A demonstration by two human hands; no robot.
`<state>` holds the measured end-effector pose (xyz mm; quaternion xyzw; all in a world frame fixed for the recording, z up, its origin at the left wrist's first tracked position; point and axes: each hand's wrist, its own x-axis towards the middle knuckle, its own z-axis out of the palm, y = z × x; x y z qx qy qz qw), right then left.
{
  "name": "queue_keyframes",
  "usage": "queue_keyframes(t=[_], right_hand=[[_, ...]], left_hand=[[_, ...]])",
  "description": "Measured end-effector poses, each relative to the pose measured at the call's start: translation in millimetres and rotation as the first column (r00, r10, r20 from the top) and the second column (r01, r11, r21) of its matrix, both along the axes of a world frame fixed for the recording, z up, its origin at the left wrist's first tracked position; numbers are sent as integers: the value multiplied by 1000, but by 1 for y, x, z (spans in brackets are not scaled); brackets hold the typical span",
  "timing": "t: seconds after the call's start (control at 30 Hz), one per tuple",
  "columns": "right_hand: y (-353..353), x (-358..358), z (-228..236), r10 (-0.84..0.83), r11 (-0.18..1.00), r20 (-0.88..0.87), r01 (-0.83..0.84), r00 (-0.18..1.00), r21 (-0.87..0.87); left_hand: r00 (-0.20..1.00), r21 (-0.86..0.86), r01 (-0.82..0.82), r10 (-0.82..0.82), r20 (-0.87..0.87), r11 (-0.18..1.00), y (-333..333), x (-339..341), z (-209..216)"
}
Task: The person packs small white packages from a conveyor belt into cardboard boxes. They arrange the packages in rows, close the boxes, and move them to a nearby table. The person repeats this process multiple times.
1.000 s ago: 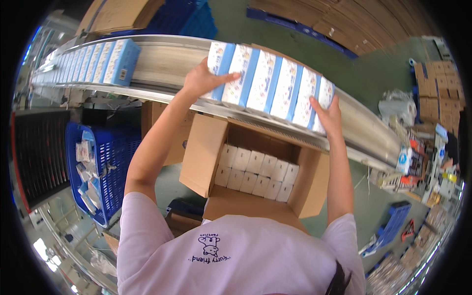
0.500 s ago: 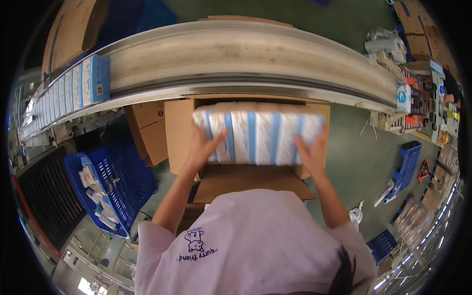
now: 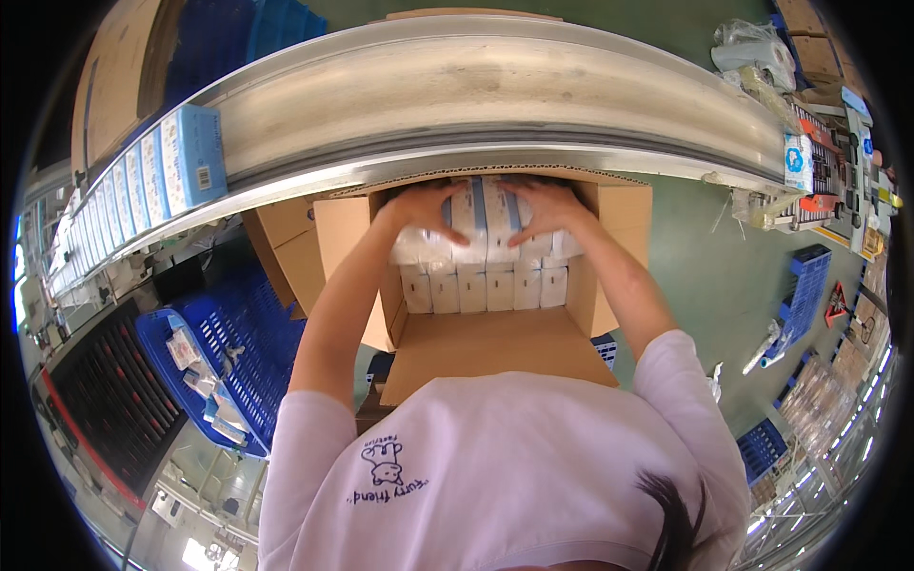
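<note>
An open cardboard carton (image 3: 495, 344) stands in front of me with its near flap folded out toward my body. Inside, a row of white-and-blue packs (image 3: 497, 221), which look like tissue packs, lies above a lower layer of white packs (image 3: 486, 290). My left hand (image 3: 426, 213) rests on the left part of the upper row, fingers spread. On the right part lies my right hand (image 3: 546, 211), its fingers also spread and pointing inward. The outer ends of the row are partly hidden by my hands and the carton walls.
A metal conveyor (image 3: 495, 86) runs just beyond the carton. On its left stands a line of blue-and-white packs (image 3: 195, 157). A blue plastic basket (image 3: 257, 343) holding wrappers is at the left, beside another carton (image 3: 290, 249). A blue pallet (image 3: 804, 290) stands at the right.
The row of packs has gone from above the carton down into it. My hands have moved from the row's ends to its top, closer together, with fingers spread.
</note>
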<state>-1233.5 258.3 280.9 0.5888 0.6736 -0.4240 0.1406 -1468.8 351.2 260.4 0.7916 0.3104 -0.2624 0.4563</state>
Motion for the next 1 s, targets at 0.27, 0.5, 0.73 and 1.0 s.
queue_keyframes(t=[0.27, 0.5, 0.73, 1.0], right_hand=[[-64, -13, 18, -501, 625, 65, 308, 863, 718], [-29, -26, -54, -527, 845, 328, 441, 784, 303], [-24, -44, 48, -292, 940, -141, 311, 946, 141], [102, -12, 154, -265, 624, -754, 703, 601, 341]], left_hand=[[898, 598, -435, 368, 239, 673, -72, -19, 34], [884, 612, -373, 468, 6, 697, -69, 5, -58], [834, -48, -386, 371, 407, 921, -41, -60, 67], [581, 847, -512, 669, 464, -143, 129, -342, 183]])
